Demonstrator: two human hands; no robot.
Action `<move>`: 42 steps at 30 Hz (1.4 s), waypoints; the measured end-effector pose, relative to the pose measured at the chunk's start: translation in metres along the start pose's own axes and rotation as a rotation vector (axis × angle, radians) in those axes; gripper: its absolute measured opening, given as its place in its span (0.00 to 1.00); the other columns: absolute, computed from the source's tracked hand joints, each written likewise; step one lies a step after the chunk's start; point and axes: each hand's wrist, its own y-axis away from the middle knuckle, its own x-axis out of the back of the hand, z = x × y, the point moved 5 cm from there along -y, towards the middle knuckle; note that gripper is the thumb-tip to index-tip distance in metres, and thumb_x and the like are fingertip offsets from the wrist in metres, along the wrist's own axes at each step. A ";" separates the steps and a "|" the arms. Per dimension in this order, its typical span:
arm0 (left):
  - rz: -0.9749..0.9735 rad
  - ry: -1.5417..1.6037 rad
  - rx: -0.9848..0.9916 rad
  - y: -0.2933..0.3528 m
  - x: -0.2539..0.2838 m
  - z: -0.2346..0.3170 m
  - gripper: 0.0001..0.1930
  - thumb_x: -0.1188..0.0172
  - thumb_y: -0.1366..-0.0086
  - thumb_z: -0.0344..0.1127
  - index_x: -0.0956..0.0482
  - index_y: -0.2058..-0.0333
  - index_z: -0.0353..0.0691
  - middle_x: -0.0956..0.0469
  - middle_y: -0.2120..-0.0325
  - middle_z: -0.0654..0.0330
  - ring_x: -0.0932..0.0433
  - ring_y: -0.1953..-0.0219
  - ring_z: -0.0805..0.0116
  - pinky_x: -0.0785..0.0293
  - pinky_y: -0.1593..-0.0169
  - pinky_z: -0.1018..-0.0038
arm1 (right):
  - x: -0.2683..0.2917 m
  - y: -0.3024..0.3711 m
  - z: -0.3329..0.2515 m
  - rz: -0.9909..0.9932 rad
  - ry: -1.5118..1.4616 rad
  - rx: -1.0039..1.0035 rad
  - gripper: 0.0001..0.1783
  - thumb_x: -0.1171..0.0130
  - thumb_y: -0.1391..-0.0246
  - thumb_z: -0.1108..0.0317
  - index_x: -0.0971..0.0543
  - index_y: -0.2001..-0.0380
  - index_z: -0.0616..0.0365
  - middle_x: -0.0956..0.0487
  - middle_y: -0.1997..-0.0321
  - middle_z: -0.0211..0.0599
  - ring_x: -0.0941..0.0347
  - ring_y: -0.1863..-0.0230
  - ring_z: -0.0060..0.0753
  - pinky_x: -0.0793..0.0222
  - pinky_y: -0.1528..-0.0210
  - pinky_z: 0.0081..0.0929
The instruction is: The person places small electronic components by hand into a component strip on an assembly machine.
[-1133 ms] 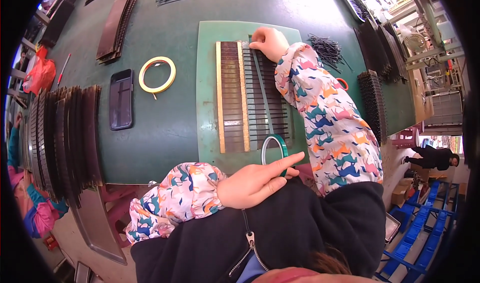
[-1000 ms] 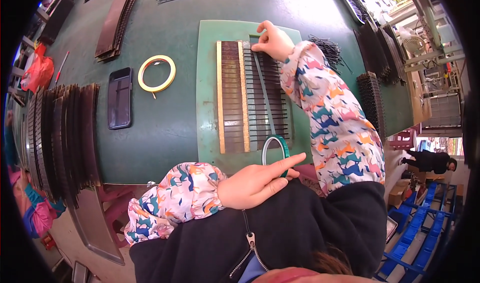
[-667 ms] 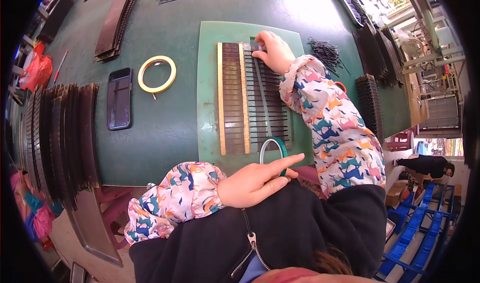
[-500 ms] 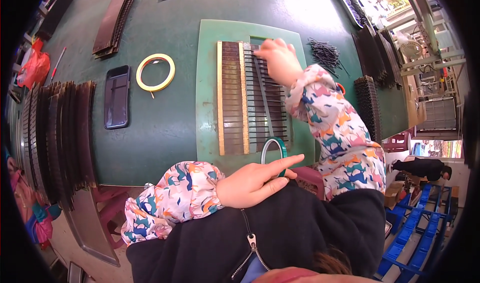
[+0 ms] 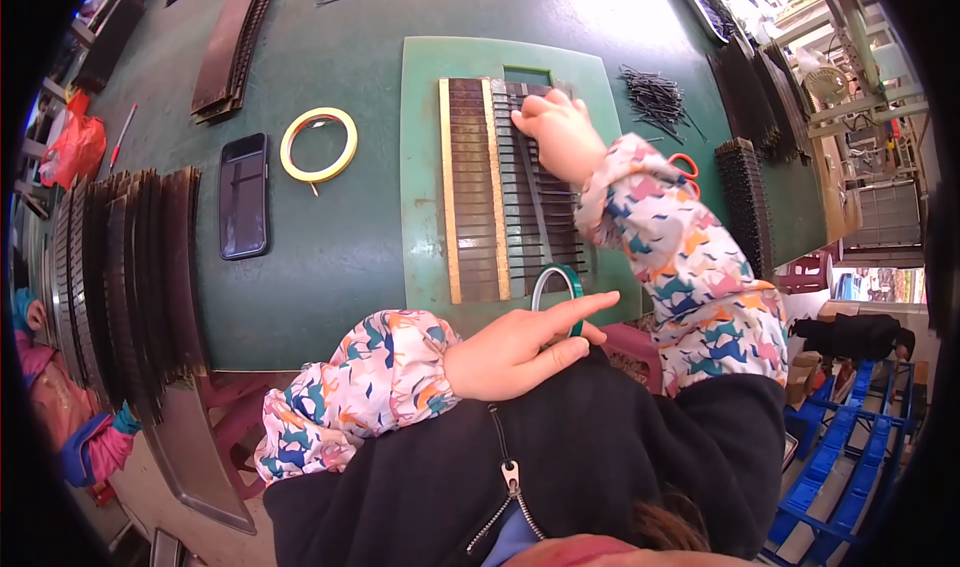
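Observation:
My left hand (image 5: pixel 520 352) is near the table's front edge, closed around a roll of green tape (image 5: pixel 573 285), its index finger stretched out past the roll. A narrow tape strip (image 5: pixel 533 192) runs from the roll up over a dark slatted panel (image 5: pixel 517 232). At the strip's far end, my right hand (image 5: pixel 562 139) has its fingers curled, the fingertips down on the strip. Beside it lies another dark panel (image 5: pixel 474 187) with yellowish strips along its long edges. Both panels lie on a green board (image 5: pixel 425 167) with a rectangular cutout; my right hand and sleeve hide part of the slats.
Left of the board are a yellow tape roll (image 5: pixel 337 169), a phone (image 5: pixel 244 197) and stacked dark strips (image 5: pixel 130 267). Black pins (image 5: pixel 655 99) and red-handled scissors (image 5: pixel 685 165) lie to the right. More stacked strips (image 5: pixel 742 202) stand near the right edge.
My right hand has come slightly nearer along the strip, its fingers pressed down closer to the panel. My left hand stays on the roll. The whole view has shifted a little.

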 end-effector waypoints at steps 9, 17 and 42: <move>0.001 0.071 0.015 -0.003 0.006 0.000 0.26 0.57 0.27 0.37 0.49 0.33 0.40 0.27 0.49 0.50 0.25 0.51 0.66 0.31 0.46 0.71 | 0.007 0.012 -0.004 0.025 -0.052 0.034 0.24 0.46 0.60 0.79 0.21 0.55 0.55 0.27 0.62 0.30 0.34 0.54 0.41 0.36 0.53 0.37; 0.026 0.115 0.008 0.001 0.000 -0.001 0.25 0.56 0.27 0.37 0.46 0.35 0.40 0.28 0.49 0.50 0.25 0.50 0.65 0.32 0.45 0.69 | 0.010 0.036 -0.016 0.091 -0.077 0.114 0.16 0.43 0.58 0.74 0.20 0.61 0.55 0.27 0.62 0.30 0.33 0.55 0.41 0.32 0.54 0.38; 0.114 0.259 0.019 0.001 -0.008 -0.021 0.17 0.53 0.29 0.32 0.34 0.43 0.36 0.29 0.48 0.56 0.30 0.45 0.69 0.35 0.43 0.72 | 0.015 0.078 -0.044 0.155 -0.131 0.222 0.12 0.44 0.57 0.73 0.20 0.65 0.62 0.28 0.67 0.35 0.32 0.61 0.40 0.29 0.57 0.31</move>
